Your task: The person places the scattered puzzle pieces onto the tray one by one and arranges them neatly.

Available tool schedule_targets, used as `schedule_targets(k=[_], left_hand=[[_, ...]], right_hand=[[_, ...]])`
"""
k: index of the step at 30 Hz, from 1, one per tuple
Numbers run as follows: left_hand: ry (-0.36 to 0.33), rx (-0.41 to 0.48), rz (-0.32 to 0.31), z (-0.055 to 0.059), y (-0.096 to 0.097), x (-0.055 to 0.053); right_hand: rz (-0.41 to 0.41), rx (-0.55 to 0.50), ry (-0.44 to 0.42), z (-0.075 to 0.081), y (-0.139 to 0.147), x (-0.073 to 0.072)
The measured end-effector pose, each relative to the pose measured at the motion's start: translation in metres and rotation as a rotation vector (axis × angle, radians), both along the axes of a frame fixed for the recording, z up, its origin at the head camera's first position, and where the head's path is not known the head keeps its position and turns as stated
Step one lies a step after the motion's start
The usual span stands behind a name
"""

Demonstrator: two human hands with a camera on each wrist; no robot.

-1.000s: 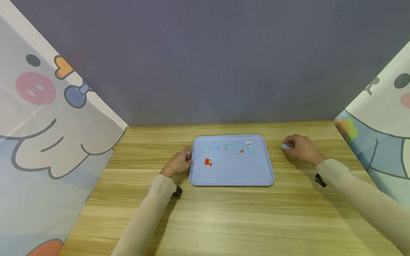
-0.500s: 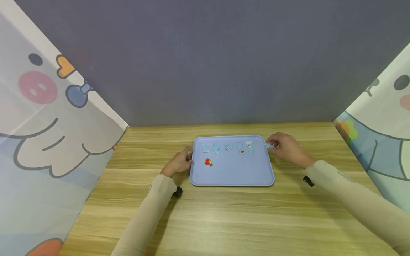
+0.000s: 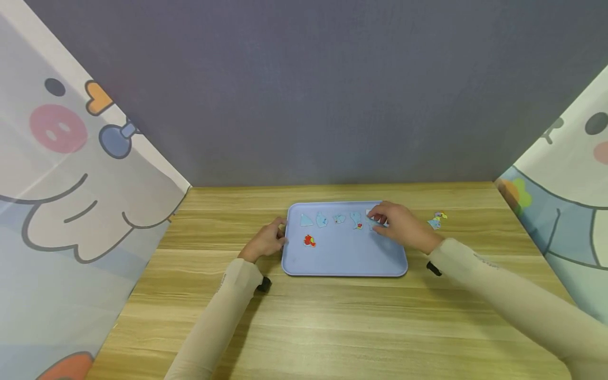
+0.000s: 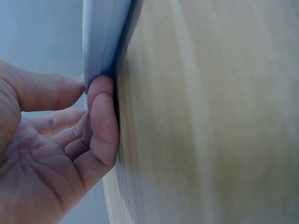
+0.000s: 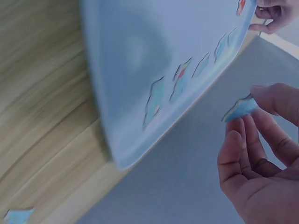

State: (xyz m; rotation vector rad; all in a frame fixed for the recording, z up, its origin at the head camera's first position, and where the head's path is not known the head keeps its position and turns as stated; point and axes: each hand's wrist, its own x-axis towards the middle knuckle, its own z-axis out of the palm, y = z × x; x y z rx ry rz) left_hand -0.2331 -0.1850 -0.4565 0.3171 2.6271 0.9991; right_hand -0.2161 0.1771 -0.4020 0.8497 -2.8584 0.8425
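My left hand (image 3: 263,241) grips the left rim of a light blue tray (image 3: 344,258), thumb on the edge and curled fingers against its outer side. Between thumb and fingertips, my right hand (image 3: 404,227) pinches a light blue puzzle piece (image 5: 240,108) above the tray's upper right part. Several pale blue puzzle pieces, among them a triangular piece (image 3: 306,220), lie in a row along the tray's far side. Below that row sits a red piece (image 3: 310,240). The right hand partly hides the rightmost piece of the row in the head view.
Another puzzle piece (image 3: 437,220), blue with yellow and purple, lies on the wooden table (image 3: 332,322) right of the tray. A grey wall panel (image 3: 332,105) rises behind the table, and cartoon-printed sheets (image 3: 95,211) stand at both sides.
My right hand has moved left with the pinched puzzle piece, from the table beside the tray to over the tray. The piece on the right of the table has come into sight. The left hand stays put.
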Motion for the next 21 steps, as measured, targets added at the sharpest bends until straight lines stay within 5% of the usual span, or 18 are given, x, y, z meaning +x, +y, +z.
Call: schedule_targets(k=[10, 21], left_hand=[[0.019, 0.003, -0.008, -0.002, -0.001, -0.001], [0.016, -0.005, -0.011, -0.002, 0.0, -0.001]], right_hand=[[0.107, 0.021, -0.038, -0.011, -0.039, -0.003], [0.115, 0.127, -0.212, -0.024, -0.086, -0.005]])
